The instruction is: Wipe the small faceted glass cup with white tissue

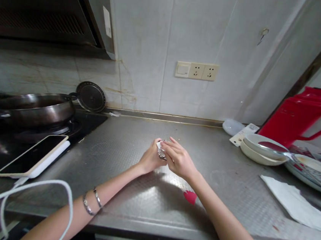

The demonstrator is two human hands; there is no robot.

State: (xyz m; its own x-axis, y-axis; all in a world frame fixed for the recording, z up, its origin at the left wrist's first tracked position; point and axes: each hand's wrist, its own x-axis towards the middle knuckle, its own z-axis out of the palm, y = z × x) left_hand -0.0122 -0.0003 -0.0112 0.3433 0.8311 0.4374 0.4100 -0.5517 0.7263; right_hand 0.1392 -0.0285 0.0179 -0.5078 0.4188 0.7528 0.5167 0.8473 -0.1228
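My left hand (150, 158) is wrapped around a small shiny, clear or silvery round thing (162, 154), perhaps a little glass, just above the middle of the steel counter (123, 143). From the right, my right hand (180, 161) reaches over its top with the fingers close together, pressing a piece of white tissue (159, 146) against its rim. Both hands hide most of the thing, so its full shape cannot be made out. A small red piece with a scalloped edge (189, 196) lies on the counter beside my right forearm, which partly covers it.
At left, a phone with a white power bank (50, 158) and a looping cable lies by the stove, where a steel pan (38, 111) stands. Along the right are stacked bowls (262, 155), a red thermos jug (295, 119), plates and a folded white paper towel (295, 204).
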